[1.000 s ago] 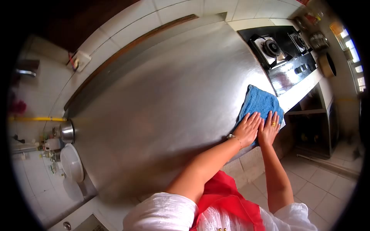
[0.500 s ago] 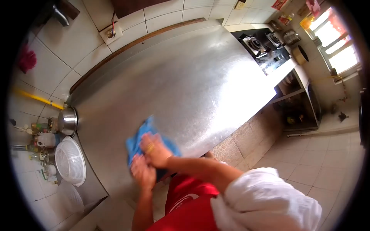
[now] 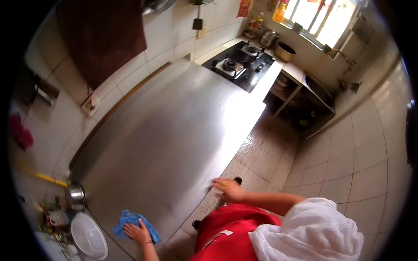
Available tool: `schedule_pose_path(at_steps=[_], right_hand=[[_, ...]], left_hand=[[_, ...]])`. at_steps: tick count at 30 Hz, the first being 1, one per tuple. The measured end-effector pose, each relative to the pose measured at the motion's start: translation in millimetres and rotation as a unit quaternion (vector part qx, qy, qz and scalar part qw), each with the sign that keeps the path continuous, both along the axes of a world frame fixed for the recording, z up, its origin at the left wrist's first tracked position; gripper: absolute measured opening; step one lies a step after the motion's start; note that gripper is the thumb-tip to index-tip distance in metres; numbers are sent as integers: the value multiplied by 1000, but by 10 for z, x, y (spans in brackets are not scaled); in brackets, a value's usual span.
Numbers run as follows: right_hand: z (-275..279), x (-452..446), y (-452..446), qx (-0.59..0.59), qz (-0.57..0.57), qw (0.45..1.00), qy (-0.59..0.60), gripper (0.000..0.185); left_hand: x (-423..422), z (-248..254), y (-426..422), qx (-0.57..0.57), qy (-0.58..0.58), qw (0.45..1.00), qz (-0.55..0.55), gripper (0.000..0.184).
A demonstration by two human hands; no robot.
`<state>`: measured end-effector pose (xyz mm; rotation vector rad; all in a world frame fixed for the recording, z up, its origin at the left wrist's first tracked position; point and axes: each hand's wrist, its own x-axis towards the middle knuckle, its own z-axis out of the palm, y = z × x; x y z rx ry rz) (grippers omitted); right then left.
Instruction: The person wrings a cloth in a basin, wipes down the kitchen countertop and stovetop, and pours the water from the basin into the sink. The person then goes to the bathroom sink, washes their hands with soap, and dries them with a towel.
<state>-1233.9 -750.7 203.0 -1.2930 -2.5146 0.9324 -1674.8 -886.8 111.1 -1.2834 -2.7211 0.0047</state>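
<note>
A blue cloth (image 3: 152, 234) lies bunched on the near left corner of the stainless steel counter (image 3: 165, 143). My left hand (image 3: 136, 231) rests flat on top of it, thumb apart from the fingers, pressing it to the metal. At the counter's front edge is my right hand (image 3: 228, 189), its fingers stretched toward the rim and holding nothing. It is slightly blurred, so I cannot tell whether the fingertips touch the edge.
Left of the counter stand a white plastic basket (image 3: 89, 235), a metal pot (image 3: 76, 196) and several jars. A black gas stove (image 3: 241, 63) with a brass-coloured pot (image 3: 285, 52) beside it is at the far end. Tiled floor (image 3: 257, 152) runs along the right.
Both hands were together on the cloth. My left hand has moved it toward the near left corner; my right hand has left it for the front edge. The view has swung right.
</note>
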Motion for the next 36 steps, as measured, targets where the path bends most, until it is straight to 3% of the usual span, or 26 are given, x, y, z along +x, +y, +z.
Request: schedule_pose_path(at_steps=[2, 3, 6, 10, 17, 23, 29, 33, 34, 36], right_hand=[[47, 998, -100, -23, -163, 985, -52, 48], [61, 1455, -205, -36, -241, 967, -73, 48], [65, 2574, -663, -75, -436, 889, -117, 48], [-7, 3639, -1108, -122, -562, 809, -121, 47], [177, 4543, -1314, -146, -622, 759, -126, 45], [122, 5156, -809, -136, -659, 733, -105, 44], [-83, 5928, 171, -141, -658, 730, -121, 44], [-501, 6509, 884, -173, -670, 713, -114, 43], [-403, 6654, 1152, -187, -659, 719, -119, 43], [-389, 6937, 1982, -188, -591, 781, -73, 41]], left_hand=[[278, -124, 641, 16, -5, 993, -119, 64], [643, 40, 1074, 16, -30, 985, -171, 63], [1849, 185, 2173, 42, -65, 939, -335, 63], [3612, 28, 3521, 56, -92, 889, -445, 63], [5302, 179, 5110, 57, -120, 854, -504, 64], [6164, 116, 6574, 39, -115, 827, -549, 61], [6694, -31, 7700, -83, -149, 811, -559, 69], [6924, 98, 7997, -58, -148, 775, -612, 68], [7000, 11, 8104, -61, -158, 772, -612, 67], [7280, -160, 8381, -58, -143, 772, -617, 64]])
